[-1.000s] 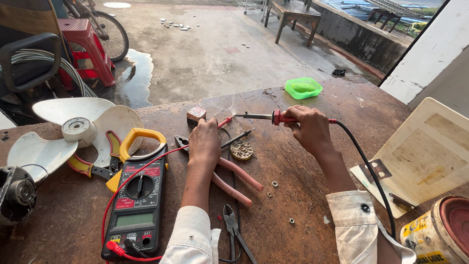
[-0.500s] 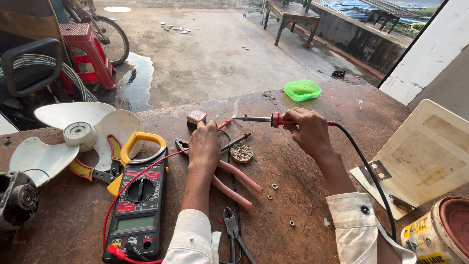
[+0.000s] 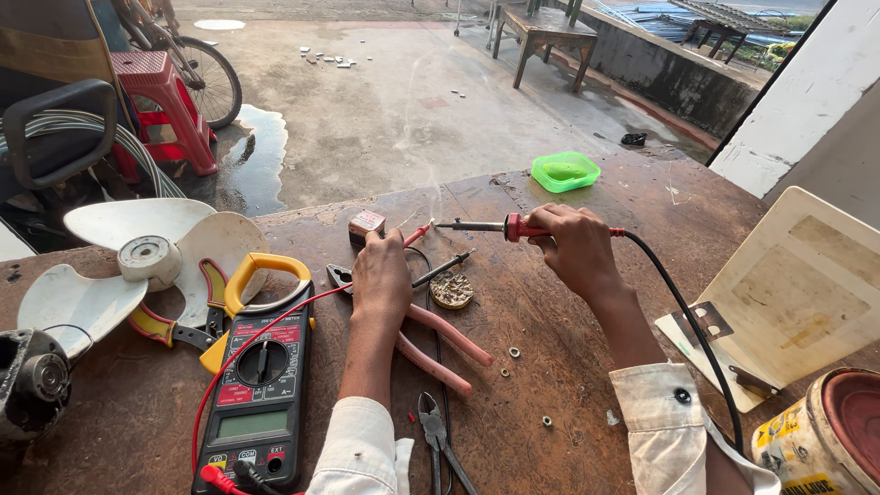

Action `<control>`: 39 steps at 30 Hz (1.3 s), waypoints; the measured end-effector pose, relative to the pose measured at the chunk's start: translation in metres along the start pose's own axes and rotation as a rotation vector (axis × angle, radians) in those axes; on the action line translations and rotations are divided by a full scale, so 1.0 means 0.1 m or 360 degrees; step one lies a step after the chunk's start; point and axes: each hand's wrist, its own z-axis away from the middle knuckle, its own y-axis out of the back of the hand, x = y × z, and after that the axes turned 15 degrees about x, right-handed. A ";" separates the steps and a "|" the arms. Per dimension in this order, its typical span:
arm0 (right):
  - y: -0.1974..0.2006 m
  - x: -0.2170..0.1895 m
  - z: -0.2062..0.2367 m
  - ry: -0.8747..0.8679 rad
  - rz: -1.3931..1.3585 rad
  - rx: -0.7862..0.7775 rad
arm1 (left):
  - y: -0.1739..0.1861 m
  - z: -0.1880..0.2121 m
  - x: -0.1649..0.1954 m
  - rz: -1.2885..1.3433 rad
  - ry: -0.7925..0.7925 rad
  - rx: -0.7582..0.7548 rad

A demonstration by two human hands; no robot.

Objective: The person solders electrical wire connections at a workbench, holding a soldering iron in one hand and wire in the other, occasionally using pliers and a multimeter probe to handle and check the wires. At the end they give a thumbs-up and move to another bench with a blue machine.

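My right hand (image 3: 576,249) grips a soldering iron (image 3: 477,225) by its red handle, the metal tip pointing left, with thin smoke rising above it. My left hand (image 3: 381,275) rests on the brown workbench (image 3: 568,385) and pinches a red wire (image 3: 415,235) whose end meets the iron's tip. A small pinkish box-shaped part (image 3: 367,224) sits just beyond my left fingers. A round tin of flux or solder (image 3: 451,290) lies between my hands. The iron's black cord (image 3: 697,339) runs back past my right forearm.
A black and red clamp meter (image 3: 257,385) with yellow jaws lies left of my left arm. Pink-handled pliers (image 3: 440,344), a white fan blade (image 3: 147,261), a motor (image 3: 27,385), a green dish (image 3: 565,171), a cream panel (image 3: 797,293) and a paint can (image 3: 825,440) surround the work.
My hands and the soldering iron have stayed nearly in place. Smoke keeps rising from the tip where the red wire meets it. The view has shifted only slightly.
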 end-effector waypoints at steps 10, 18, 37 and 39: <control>0.01 -0.01 0.00 0.0028 0.0009 0.0030 | -0.03 -0.02 -0.02 -0.0023 0.0000 0.0009; 0.00 -0.01 0.00 0.0083 0.0048 0.0040 | -0.04 -0.02 -0.01 -0.0035 0.0012 -0.0010; 0.01 -0.01 0.00 0.0032 -0.0005 0.0070 | 0.00 -0.01 0.00 -0.0017 0.0009 -0.0006; 0.01 -0.01 0.00 0.0027 -0.0002 0.0073 | 0.01 0.00 0.01 -0.0016 0.0006 -0.0001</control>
